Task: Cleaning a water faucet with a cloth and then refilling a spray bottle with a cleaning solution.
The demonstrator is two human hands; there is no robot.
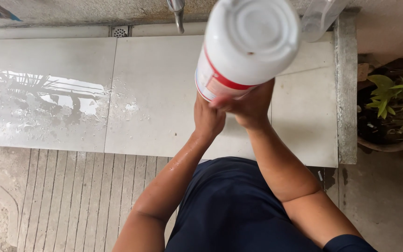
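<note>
A person in a dark blue top holds a large white plastic bottle [247,44] upside down above a wet, pale tiled wash floor [155,107], its round base turned up toward the head camera and a red-edged label running round its side. Both hands meet at the bottle's lower, hidden end: the left hand [207,117] wraps around from below with its fingers curled close together, while the right hand [248,106] clamps over the neck area, fingers pressed tight against the plastic; whether a cap is on cannot be told. Water shines on the left forearm and pools on the tiles, mirroring foliage. A metal tap [178,13] juts from the wall just above a small drain grate [120,31], and a clear plastic bottle [320,17] stands at the right edge beside a stone kerb [347,93]. A potted green plant [395,100] sits beyond it. As it looks, the washing is under way: bottle wetted and inverted, not yet set down.
</note>
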